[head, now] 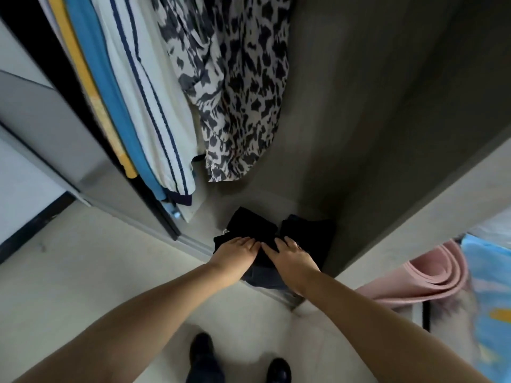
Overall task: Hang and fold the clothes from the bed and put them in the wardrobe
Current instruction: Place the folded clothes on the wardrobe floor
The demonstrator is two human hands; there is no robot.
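A folded black garment [250, 225] lies on the wardrobe floor [249, 197], on top of a folded dark blue-grey garment [262, 276]. Another dark folded piece [307, 230] lies just to its right. My left hand [235, 252] and my right hand [287, 255] rest flat on the black garment, fingers straight, side by side. Above them hang a black-and-white patterned garment [237, 87], a white navy-striped one [143, 87], a blue one [91, 64] and a yellow one [69, 42].
The wardrobe's grey side panel [401, 134] rises at the right. A sliding door [55, 128] and its bottom track stand at the left. A rolled pink mat [431, 275] leans by a blue printed cloth [492, 286]. My dark shoes [201, 349] stand on pale floor.
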